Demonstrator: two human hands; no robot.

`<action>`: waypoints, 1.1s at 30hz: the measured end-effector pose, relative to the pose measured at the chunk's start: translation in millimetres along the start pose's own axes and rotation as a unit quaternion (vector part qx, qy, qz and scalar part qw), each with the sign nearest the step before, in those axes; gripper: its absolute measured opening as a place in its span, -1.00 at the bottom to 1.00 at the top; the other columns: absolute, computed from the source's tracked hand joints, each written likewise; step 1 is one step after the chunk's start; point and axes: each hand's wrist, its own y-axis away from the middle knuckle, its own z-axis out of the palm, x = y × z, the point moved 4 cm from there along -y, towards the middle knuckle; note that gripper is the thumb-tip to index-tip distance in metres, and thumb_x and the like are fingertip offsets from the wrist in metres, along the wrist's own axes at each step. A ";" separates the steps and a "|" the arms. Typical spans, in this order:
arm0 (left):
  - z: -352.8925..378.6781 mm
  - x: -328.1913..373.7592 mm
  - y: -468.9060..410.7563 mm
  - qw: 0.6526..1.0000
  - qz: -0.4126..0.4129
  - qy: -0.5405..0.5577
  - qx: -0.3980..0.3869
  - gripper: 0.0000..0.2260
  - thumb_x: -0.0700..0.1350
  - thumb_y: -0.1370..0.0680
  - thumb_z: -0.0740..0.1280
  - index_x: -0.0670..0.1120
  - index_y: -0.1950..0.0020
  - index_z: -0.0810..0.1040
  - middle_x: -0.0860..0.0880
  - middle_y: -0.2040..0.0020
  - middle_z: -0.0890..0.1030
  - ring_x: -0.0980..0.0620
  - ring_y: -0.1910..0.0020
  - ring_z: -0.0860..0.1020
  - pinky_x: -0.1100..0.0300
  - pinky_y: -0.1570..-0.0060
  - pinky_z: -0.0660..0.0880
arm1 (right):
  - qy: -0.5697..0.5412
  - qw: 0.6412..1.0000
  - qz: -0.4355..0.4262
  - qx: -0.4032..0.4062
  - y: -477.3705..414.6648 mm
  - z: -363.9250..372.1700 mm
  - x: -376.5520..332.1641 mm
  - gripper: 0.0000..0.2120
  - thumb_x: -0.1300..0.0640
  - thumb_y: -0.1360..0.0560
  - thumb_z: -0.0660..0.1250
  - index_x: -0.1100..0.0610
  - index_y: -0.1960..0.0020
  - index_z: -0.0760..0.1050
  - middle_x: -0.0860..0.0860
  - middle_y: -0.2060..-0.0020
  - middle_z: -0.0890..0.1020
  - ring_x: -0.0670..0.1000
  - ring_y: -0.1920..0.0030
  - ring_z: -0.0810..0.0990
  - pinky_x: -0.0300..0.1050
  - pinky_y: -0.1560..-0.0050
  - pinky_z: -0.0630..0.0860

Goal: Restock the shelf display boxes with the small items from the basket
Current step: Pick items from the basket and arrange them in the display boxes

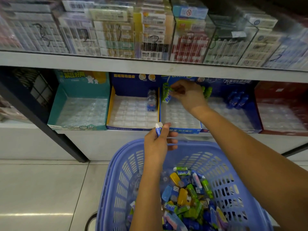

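Observation:
A blue plastic basket point(126, 172) stands on the floor below me, holding several small erasers point(185, 195) in green, blue and yellow. My left hand point(158, 142) hovers over the basket's far rim and pinches a blue-and-white eraser point(158, 129). My right hand point(186, 94) reaches into the middle display box point(181, 129) on the lower shelf and pinches a green eraser point(171, 90) at the box's back left, beside other green ones point(165, 95). The yellow-edged box point(131, 114) to its left holds a few blue items point(151, 100).
A teal display box point(78, 110) sits at the left, a blue box point(233, 112) with blue items and a red box point(281, 114) at the right. The upper shelf point(150, 65) carries clear bins of packaged goods. A dark shelf post point(41, 117) slants at the left.

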 end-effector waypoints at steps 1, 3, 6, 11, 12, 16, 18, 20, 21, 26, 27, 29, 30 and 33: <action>-0.4 -0.3 -0.1 1.000 -0.003 0.004 -0.001 -0.85 -0.09 -0.61 0.25 -0.09 -0.01 0.61 -0.06 0.26 0.65 0.11 0.43 0.56 0.24 0.43 0.55 | 0.005 1.000 -0.003 0.000 -3.6 -0.2 1.1 -0.81 0.24 -0.44 0.43 0.26 -0.03 0.56 0.09 0.09 0.64 -0.06 0.11 0.56 -0.51 0.13 0.40; -0.8 -0.5 -0.1 1.000 -0.005 0.006 -0.002 -0.84 -0.09 -0.61 0.25 -0.07 -0.01 0.61 -0.05 0.25 0.66 0.11 0.42 0.57 0.24 0.43 0.55 | 0.023 1.000 -0.008 -0.019 -10.6 -1.7 1.6 -0.81 0.22 -0.41 0.46 0.24 0.00 0.57 0.06 0.11 0.64 -0.08 0.13 0.56 -0.52 0.15 0.41; -1.1 -0.7 -0.5 1.000 -0.005 0.006 -0.006 -0.84 -0.09 -0.62 0.23 -0.05 0.00 0.61 -0.04 0.25 0.67 0.12 0.42 0.58 0.25 0.42 0.56 | 0.046 0.997 -0.011 -0.066 -14.2 0.5 1.6 -0.80 0.21 -0.38 0.50 0.22 0.02 0.61 0.07 0.10 0.66 -0.10 0.14 0.56 -0.60 0.19 0.39; -0.5 1.2 -1.2 1.000 -0.015 0.011 -0.014 -0.73 -0.01 -0.65 0.16 -0.12 -0.05 0.60 -0.04 0.26 0.69 0.09 0.38 0.63 0.26 0.40 0.56 | 0.140 0.987 -0.072 -0.035 3.4 8.8 -1.8 -0.81 0.17 -0.45 0.41 0.23 -0.02 0.65 0.14 -0.01 0.66 0.08 -0.02 0.59 -0.20 -0.08 0.44; -0.2 1.9 -1.7 0.999 -0.028 0.018 -0.015 -0.69 0.01 -0.65 0.13 -0.13 -0.03 0.60 -0.03 0.28 0.69 0.07 0.38 0.64 0.27 0.40 0.56 | 0.154 0.984 -0.084 -0.030 7.1 9.3 -1.6 -0.80 0.18 -0.47 0.39 0.24 -0.04 0.65 0.15 -0.05 0.64 0.12 -0.06 0.58 -0.16 -0.10 0.43; 3.7 5.4 -0.8 0.995 -0.066 0.072 -0.032 -0.56 0.01 -0.66 0.05 -0.13 0.15 0.65 -0.04 0.37 0.65 0.07 0.45 0.59 0.23 0.44 0.56 | 0.216 0.970 -0.068 -0.089 14.9 10.3 2.7 -0.72 0.17 -0.57 0.25 0.14 -0.26 0.53 0.13 -0.22 0.49 0.13 -0.18 0.49 -0.16 -0.17 0.37; 3.1 6.4 2.0 0.997 -0.046 0.061 -0.011 -0.51 0.02 -0.66 0.06 -0.04 0.29 0.68 0.01 0.42 0.59 0.14 0.50 0.49 0.26 0.50 0.50 | 0.240 0.963 -0.051 -0.111 22.9 6.5 -1.8 -0.64 0.14 -0.58 0.23 0.07 -0.37 0.43 0.12 -0.28 0.40 0.12 -0.18 0.48 -0.15 -0.21 0.36; 0.7 6.8 5.1 0.998 -0.027 0.046 0.013 -0.52 0.03 -0.66 0.06 -0.02 0.27 0.68 0.07 0.52 0.42 0.16 0.54 0.31 0.32 0.56 0.34 | 0.186 0.979 -0.035 -0.081 38.1 -2.6 -9.8 -0.62 0.12 -0.56 0.27 0.08 -0.37 0.41 0.12 -0.21 0.42 0.10 -0.04 0.54 -0.11 -0.15 0.46; -0.4 7.3 6.1 0.999 -0.017 0.045 0.018 -0.55 0.04 -0.67 0.06 -0.04 0.23 0.66 0.09 0.54 0.35 0.16 0.54 0.26 0.32 0.57 0.28 | 0.121 0.991 -0.016 -0.062 48.8 -7.1 -13.1 -0.68 0.11 -0.55 0.29 0.08 -0.29 0.45 0.11 -0.13 0.49 0.07 0.07 0.58 -0.08 -0.05 0.53; -0.3 10.5 11.4 0.997 0.069 0.004 0.018 -0.70 0.02 -0.63 0.18 -0.14 0.12 0.57 0.04 0.40 0.55 0.14 0.45 0.48 0.28 0.42 0.44 | -0.309 0.920 0.187 -0.150 105.8 -7.8 -16.4 -0.86 0.11 -0.46 0.39 0.12 0.00 0.56 0.07 0.19 0.67 -0.03 0.28 0.67 -0.23 0.22 0.62; 2.5 10.6 12.7 0.996 0.084 -0.005 0.009 -0.72 0.00 -0.62 0.20 -0.16 0.05 0.59 0.01 0.33 0.60 0.12 0.39 0.53 0.28 0.37 0.48 | -0.346 0.905 0.201 -0.147 110.8 -7.8 -14.5 -0.82 0.15 -0.46 0.39 0.18 -0.04 0.57 0.09 0.18 0.68 -0.02 0.23 0.68 -0.25 0.19 0.61; 7.9 12.2 14.7 0.994 0.111 -0.005 -0.010 -0.76 -0.03 -0.62 0.22 -0.15 -0.03 0.61 -0.03 0.21 0.65 0.10 0.27 0.59 0.29 0.28 0.51 | -0.393 0.886 0.215 -0.117 112.5 -9.1 -10.9 -0.79 0.24 -0.46 0.38 0.26 -0.08 0.56 0.14 0.15 0.68 -0.01 0.20 0.68 -0.25 0.15 0.61; 10.0 13.8 15.3 0.992 0.126 -0.002 -0.017 -0.79 -0.05 -0.62 0.22 -0.12 -0.04 0.61 -0.02 0.16 0.66 0.10 0.20 0.62 0.29 0.23 0.53 | -0.401 0.885 0.216 -0.099 110.1 -9.6 -9.3 -0.80 0.27 -0.45 0.39 0.28 -0.07 0.56 0.15 0.14 0.68 0.00 0.21 0.67 -0.26 0.14 0.61; 14.1 15.7 15.1 0.979 0.178 -0.097 -0.019 -0.83 -0.06 -0.63 0.19 0.03 -0.12 0.56 0.05 -0.05 0.63 0.14 -0.04 0.58 0.35 0.01 0.49 | -0.359 0.917 0.174 -0.018 89.5 -18.0 -4.6 -0.83 0.28 -0.43 0.41 0.23 -0.03 0.58 0.06 0.20 0.68 -0.07 0.25 0.64 -0.31 0.16 0.58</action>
